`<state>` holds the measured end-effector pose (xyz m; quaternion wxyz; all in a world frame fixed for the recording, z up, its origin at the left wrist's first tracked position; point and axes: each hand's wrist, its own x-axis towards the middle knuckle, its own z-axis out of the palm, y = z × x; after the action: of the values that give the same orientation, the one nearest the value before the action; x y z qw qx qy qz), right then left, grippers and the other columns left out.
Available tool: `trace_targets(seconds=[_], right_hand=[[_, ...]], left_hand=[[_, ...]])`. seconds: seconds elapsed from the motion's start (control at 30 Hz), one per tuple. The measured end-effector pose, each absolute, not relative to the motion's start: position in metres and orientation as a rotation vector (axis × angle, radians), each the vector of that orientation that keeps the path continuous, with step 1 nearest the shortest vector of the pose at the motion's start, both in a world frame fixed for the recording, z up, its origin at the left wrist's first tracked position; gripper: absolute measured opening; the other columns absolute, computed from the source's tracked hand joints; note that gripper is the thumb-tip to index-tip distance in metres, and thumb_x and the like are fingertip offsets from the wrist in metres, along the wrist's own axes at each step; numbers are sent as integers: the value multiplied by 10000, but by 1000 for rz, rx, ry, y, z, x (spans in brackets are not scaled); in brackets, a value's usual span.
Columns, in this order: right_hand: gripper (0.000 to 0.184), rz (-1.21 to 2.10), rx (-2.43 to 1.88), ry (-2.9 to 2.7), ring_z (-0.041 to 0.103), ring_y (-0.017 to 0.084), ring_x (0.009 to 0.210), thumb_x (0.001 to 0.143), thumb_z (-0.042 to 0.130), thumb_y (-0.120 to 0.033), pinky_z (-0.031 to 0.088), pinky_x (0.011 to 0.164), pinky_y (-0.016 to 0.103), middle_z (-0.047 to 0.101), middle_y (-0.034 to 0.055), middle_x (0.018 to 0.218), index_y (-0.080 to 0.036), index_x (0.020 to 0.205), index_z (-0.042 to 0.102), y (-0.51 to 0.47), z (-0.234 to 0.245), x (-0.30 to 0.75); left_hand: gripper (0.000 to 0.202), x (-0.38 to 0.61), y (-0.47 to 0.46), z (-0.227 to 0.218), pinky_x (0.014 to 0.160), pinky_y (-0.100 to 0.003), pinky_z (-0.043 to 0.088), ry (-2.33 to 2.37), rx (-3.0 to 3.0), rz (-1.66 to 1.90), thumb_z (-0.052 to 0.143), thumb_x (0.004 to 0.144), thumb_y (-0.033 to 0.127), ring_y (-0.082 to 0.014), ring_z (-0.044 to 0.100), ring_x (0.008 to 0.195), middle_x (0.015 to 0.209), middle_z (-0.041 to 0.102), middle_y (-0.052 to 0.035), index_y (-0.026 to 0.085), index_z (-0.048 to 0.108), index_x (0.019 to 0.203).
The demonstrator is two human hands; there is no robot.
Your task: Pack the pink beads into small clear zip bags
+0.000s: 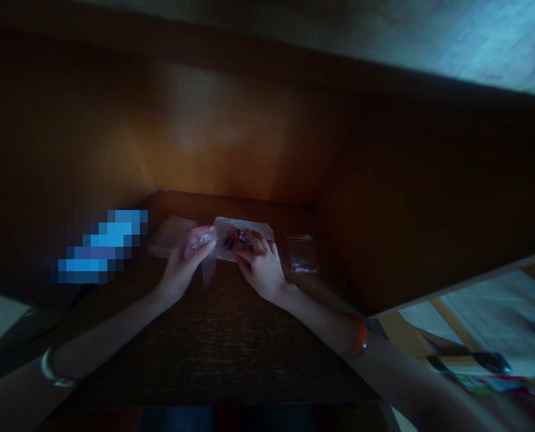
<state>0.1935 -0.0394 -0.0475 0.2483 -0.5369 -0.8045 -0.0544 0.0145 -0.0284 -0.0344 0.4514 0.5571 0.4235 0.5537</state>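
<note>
My left hand (195, 246) is closed around a small clear plastic bag (208, 237), whose lower corner hangs below the fingers. My right hand (265, 267) bends its fingers down into a pile of dark red and pink beads (236, 239), with the fingertips closed on some of them. The beads lie on a white sheet or tray (223, 223); dim light hides which. Left of my left hand lies a stack of flat clear bags (170, 234). To the right of my right hand is a clear zip bag (301, 252) with small shiny pieces along its bottom.
Wooden panels (231, 144) enclose the dark brown tabletop (231, 336) at the back and both sides. A pixelated, glowing blue object (102, 249) stands at the left. Beyond the right panel, colourful items (487, 384) show on the floor side.
</note>
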Motion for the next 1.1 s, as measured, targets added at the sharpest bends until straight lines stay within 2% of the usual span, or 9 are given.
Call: trace_targets(seconds=[0.17, 0.37, 0.5, 0.67, 0.8, 0.9, 1.1], right_hand=[[179, -120, -1408, -2211, 437, 240, 1163, 854, 533, -273, 331, 921, 418, 475, 49, 1319, -296, 925, 696, -39, -49, 194], [145, -123, -1492, -2171, 469, 238, 1099, 842, 552, -294, 352, 886, 390, 564, 59, 1186, -241, 910, 669, -37, -49, 194], [187, -133, -1557, -2167, 486, 247, 1058, 847, 542, -326, 362, 866, 390, 572, 88, 1148, -217, 958, 646, -37, -48, 195], [216, -101, -1535, -2201, 462, 243, 1102, 875, 495, -315, 349, 893, 396, 542, 63, 1214, -262, 1026, 640, -38, -46, 194], [223, -111, -1527, -2215, 463, 246, 1104, 870, 506, -314, 357, 884, 401, 532, 60, 1228, -282, 1045, 641, -38, -46, 194], [232, -135, -1526, -2211, 471, 248, 1097, 883, 483, -312, 360, 877, 408, 535, 64, 1227, -281, 1049, 642, -38, -47, 194], [230, -139, -1506, -2210, 473, 245, 1103, 876, 498, -293, 368, 870, 404, 530, 61, 1239, -298, 1056, 641, -39, -47, 193]], left_hand=[[375, 13, -30, -30, 781, -316, 502, 1005, 1357, 1292, 620, 758, 407, -246, 561, 1057, 1097, 626, -61, 217, 595, 1081], [384, 15, -32, -27, 748, -315, 519, 1020, 1342, 1279, 631, 747, 398, -259, 560, 1065, 1093, 630, -69, 207, 596, 1077], [388, 15, -31, -26, 837, -352, 496, 997, 1354, 1282, 643, 727, 383, -257, 556, 1076, 1106, 626, -69, 199, 595, 1066], [404, 14, -34, -25, 961, -418, 423, 978, 1434, 1348, 679, 698, 332, -240, 556, 1070, 1167, 593, -70, 203, 581, 1068], [440, 16, -32, -29, 898, -379, 477, 960, 1483, 1349, 745, 600, 271, -201, 605, 948, 1029, 618, -36, 222, 547, 990], [417, 18, -27, -33, 816, -345, 515, 949, 1503, 1255, 748, 577, 262, -188, 619, 867, 919, 622, -26, 224, 525, 927], [438, 17, -31, -28, 837, -363, 488, 985, 1649, 1261, 739, 606, 277, -185, 601, 876, 924, 593, -21, 220, 498, 968]])
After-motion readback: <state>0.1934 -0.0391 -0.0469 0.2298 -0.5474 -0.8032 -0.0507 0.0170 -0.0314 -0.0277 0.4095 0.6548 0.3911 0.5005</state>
